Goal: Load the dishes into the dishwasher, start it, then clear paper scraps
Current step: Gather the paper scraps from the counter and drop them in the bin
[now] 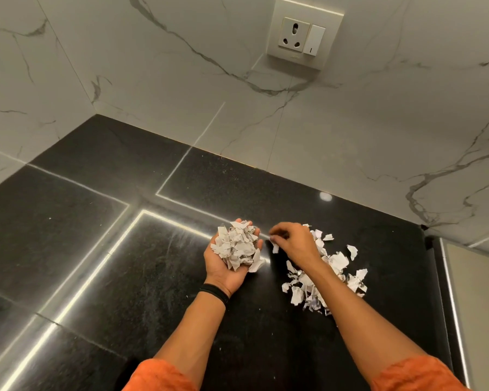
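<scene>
Cupping hand: our left hand (223, 273) lies palm up just over the surface (124, 263), fingers curled round a handful of scraps (239, 246) heaped in the palm.
Picking hand: our right hand (294, 244) is palm down beside it, fingertips pinching a single scrap (275, 247) that hangs near the edge of the handful.
Scraps not yet gathered: a loose pile of scraps (338, 262) lies on the surface under and to the right of our right wrist and forearm.
Surface: black, speckled and glossy, crossed by bright reflected lines.
Wrist: a dark band (213, 293) sits on our left wrist.
Sleeves: orange (158, 375), ending above the forearms.
Wall: white marble-look tiles (181, 80) carry a socket (294, 33) with a switch (314, 39) beside it.
</scene>
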